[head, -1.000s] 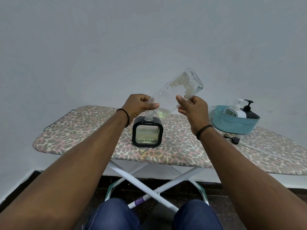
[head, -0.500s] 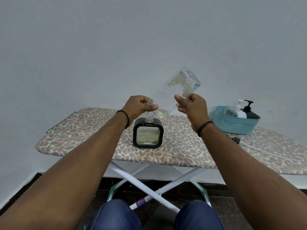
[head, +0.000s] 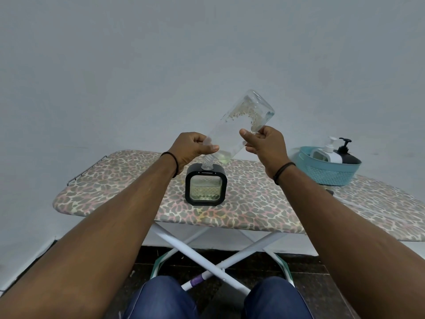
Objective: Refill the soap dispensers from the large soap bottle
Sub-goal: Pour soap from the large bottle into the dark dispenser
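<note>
An ironing board (head: 253,203) with a leopard-print cover is spanning the scene against a pale wall, standing on crossed white legs (head: 207,256) above a dark floor. The person is sitting in front of it, blue-trousered knees (head: 165,298) showing at the bottom edge, both bare forearms reaching forward over the board.

At the right end of the board a teal basket (head: 331,173) is sitting, holding a white pump dispenser (head: 327,154) and a black pump dispenser (head: 347,153) side by side. Just in front of the basket a small dark object is peeking out from behind the right forearm; what it is cannot be told.

The large soap bottle (head: 239,130), clear and nearly empty, is being held tilted steeply, base up to the right, threaded neck pointing down into the top opening of the square dispenser (head: 205,187). A little yellowish soap is pooling near the bottle's shoulder, and foamy residue is clinging near the raised base. The square dispenser, black-framed with a patterned clear window, is standing upright near the middle of the board, partly filled.

The left hand (head: 193,148) is curling round the bottle near its neck, thumb pressing along it. The right hand (head: 264,143) is gripping the upper body of the bottle, fingers curled behind and thumb in front. Each wrist is wearing a dark band
</note>
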